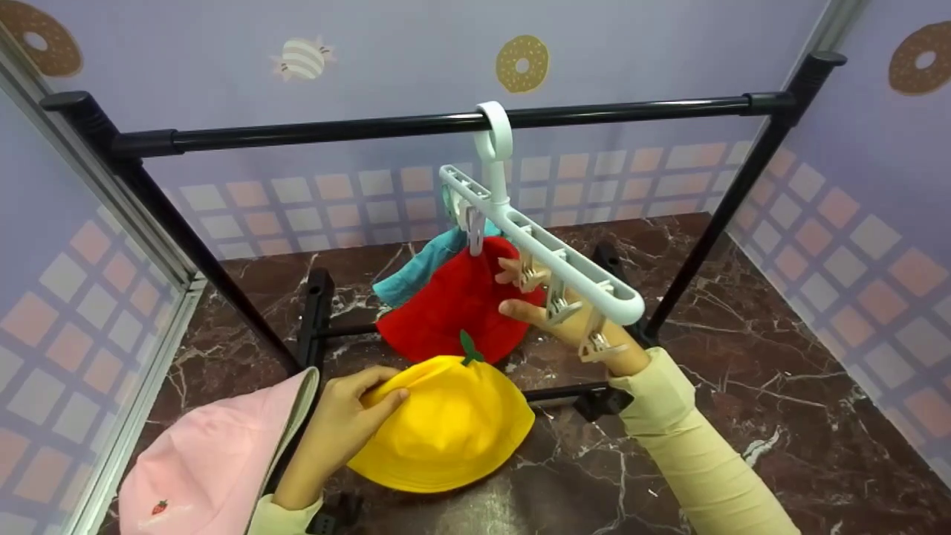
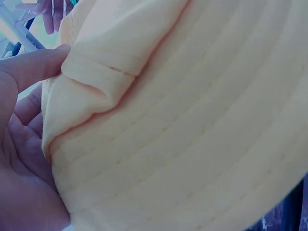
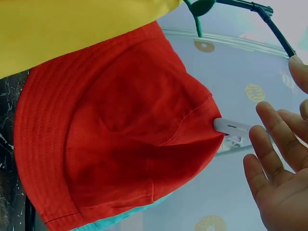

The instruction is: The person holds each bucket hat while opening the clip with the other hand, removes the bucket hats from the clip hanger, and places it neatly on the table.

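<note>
My left hand (image 1: pixel 345 416) pinches the edge of a yellow bucket hat (image 1: pixel 446 427) with a green leaf stem (image 1: pixel 469 348), thumb in front and fingers behind. In the left wrist view, the hat's stitched brim (image 2: pixel 192 139) fills most of the picture. A red hat (image 1: pixel 461 305) hangs by its crown from a pale clip (image 3: pixel 233 127) of the white clip hanger (image 1: pixel 572 271). Behind it hangs a teal hat (image 1: pixel 423 267). My right hand (image 3: pixel 288 180) is spread with nothing in it, beside the red hat and behind several dangling beige clips (image 1: pixel 598 347).
The hanger hooks over the black rail (image 1: pixel 327 131) of a standing rack. A pink hat (image 1: pixel 208 461) with a small strawberry is at the lower left, by the rack's left post (image 1: pixel 200 245). Brown marbled tabletop (image 1: pixel 743 371) lies below, with patterned panels around.
</note>
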